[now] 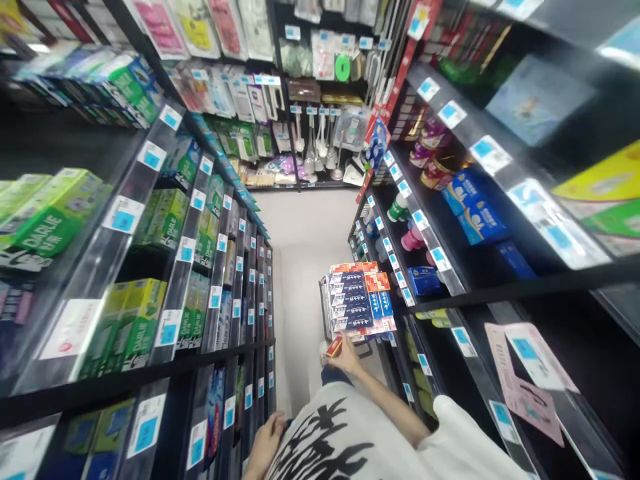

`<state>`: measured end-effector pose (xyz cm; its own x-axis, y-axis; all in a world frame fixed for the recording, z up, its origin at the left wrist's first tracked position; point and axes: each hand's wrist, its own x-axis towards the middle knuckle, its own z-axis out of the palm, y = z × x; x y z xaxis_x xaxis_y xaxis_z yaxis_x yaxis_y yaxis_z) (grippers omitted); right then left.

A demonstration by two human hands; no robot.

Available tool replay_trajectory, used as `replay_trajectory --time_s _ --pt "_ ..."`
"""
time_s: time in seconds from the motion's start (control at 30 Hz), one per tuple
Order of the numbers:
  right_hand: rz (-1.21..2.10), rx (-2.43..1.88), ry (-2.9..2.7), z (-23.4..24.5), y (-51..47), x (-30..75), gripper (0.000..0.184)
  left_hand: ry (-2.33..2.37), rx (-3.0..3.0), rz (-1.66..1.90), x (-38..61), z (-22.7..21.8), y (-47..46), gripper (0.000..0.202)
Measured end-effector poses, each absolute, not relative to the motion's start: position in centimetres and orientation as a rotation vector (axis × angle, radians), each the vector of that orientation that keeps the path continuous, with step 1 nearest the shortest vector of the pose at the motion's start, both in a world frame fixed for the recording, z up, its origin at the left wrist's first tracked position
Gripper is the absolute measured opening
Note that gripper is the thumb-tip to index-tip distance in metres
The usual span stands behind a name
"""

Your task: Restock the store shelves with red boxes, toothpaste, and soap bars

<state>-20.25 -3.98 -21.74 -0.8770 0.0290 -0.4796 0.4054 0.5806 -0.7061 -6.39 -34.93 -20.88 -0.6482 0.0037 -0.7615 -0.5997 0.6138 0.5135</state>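
— Both hands were asked after: how were the right hand [345, 357] and the left hand [265, 443] found?
— A small red box [334, 346] was gripped in closed fingers by the right hand, just below the stack of boxes [361, 297]. The left hand was hung low, well left of the stack, beside the white shirt [340, 440]; its hold could not be told.
— Which step was judged in hand?
— One box being handled at the stack's near edge.
— What was called for next?
— A firm pinch, with the stack's lower rows left unknocked.
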Motion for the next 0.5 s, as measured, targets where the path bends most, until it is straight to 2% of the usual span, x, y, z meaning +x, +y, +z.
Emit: replay_trajectory --time_s 0.13,0.3,0.37,0.5 --pt "-1.371 0.512 2.287 -22.0 -6.3 -11.9 0.093 2.159 -0.254 1.085 -8.3 -20.5 -34.7 0.058" --pt "-1.543 0.708 2.345 -21.6 -10.5 -3.0 0.084 1.972 -0.156 1.312 -6.5 -20.3 -32.4 0.095" --pt "-1.594 0.704 2.384 -20.8 -12.1 0.3 0.086 1.858 -0.194 1.346 -4.0 -20.2 -31.0 0.103" --pt "-1.588 0.545 2.467 -18.2 -13.7 5.8 0.103 1.656 -0.239 1.487 2.1 -19.6 -28.6 0.106"
